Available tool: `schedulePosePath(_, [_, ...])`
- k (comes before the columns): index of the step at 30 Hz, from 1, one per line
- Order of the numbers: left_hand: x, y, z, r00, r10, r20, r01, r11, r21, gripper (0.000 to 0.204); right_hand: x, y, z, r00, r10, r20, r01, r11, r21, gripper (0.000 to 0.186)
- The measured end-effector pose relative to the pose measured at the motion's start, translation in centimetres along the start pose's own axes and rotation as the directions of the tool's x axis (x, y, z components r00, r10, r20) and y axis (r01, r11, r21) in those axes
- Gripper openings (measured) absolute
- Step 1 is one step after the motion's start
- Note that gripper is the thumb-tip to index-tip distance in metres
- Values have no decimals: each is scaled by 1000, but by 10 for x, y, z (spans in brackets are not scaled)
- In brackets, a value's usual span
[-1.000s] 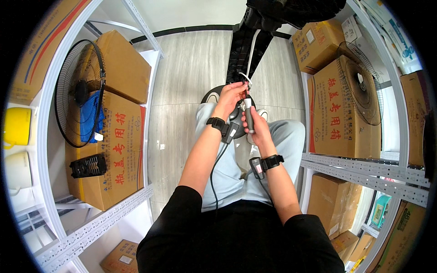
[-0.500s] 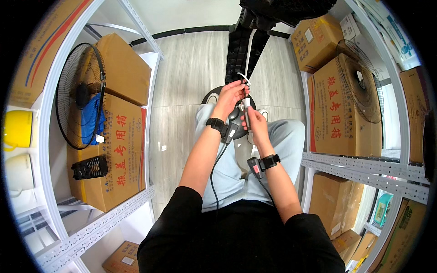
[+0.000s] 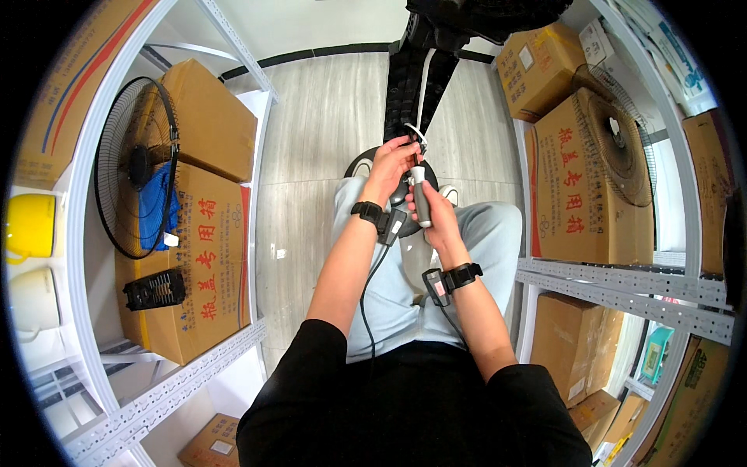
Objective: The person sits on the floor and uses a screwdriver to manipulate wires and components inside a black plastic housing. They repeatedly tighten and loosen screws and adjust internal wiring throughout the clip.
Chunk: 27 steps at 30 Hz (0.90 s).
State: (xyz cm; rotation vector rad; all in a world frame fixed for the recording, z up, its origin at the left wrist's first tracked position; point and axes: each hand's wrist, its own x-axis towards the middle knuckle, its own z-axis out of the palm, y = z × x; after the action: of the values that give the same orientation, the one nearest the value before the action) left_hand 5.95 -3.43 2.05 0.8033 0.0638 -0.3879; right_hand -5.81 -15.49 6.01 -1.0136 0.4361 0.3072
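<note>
I sit between two shelving units before a black fan stand [image 3: 408, 86] with a white cable [image 3: 426, 78] along its post and a round black base [image 3: 376, 153]. My left hand [image 3: 393, 167] is closed at the lower post, fingertips pinched by the screwdriver's shaft and some small fittings; exactly what they grip is hidden. My right hand [image 3: 438, 218], just below it, is closed round a grey-and-white screwdriver handle [image 3: 422, 204], held upright with the tip toward the post. Both wrists wear black strapped devices with cables.
Metal shelving [image 3: 105, 342] on both sides holds cardboard boxes [image 3: 210, 117]. A wire fan grille [image 3: 138, 167], blue cloth [image 3: 156, 206] and black housing [image 3: 153, 289] lie left, beside yellow [image 3: 29, 226] and white containers. Another grille [image 3: 618, 132] rests right. My legs and shoes surround the base.
The screwdriver handle in my right hand has shifted and turned slightly, showing more of its grey side. The post appears a little farther left. My left hand stays at the same spot.
</note>
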Motion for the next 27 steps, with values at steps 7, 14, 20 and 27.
schedulePosePath(7, [1, -2, 2, 999, -26, -39, 29, 995, 94, 33, 0, 17, 7, 900, -395, -184, 234, 795, -559, 26])
schedulePosePath(14, [3, -5, -4, 1000, 14, -19, -12, 993, 120, 41, -1, 3, -19, 917, 205, 343, -314, 900, 300, 55])
schedulePosePath(20, [0, -4, 3, 999, 14, -36, -14, 1000, 21, 45, 1, 5, -13, 991, -69, -112, 43, 975, -220, 41])
schedulePosePath(27, [0, -3, 8, 1000, -25, 8, 25, 999, 36, 43, 3, 18, -8, 826, -523, -210, 223, 645, -731, 42])
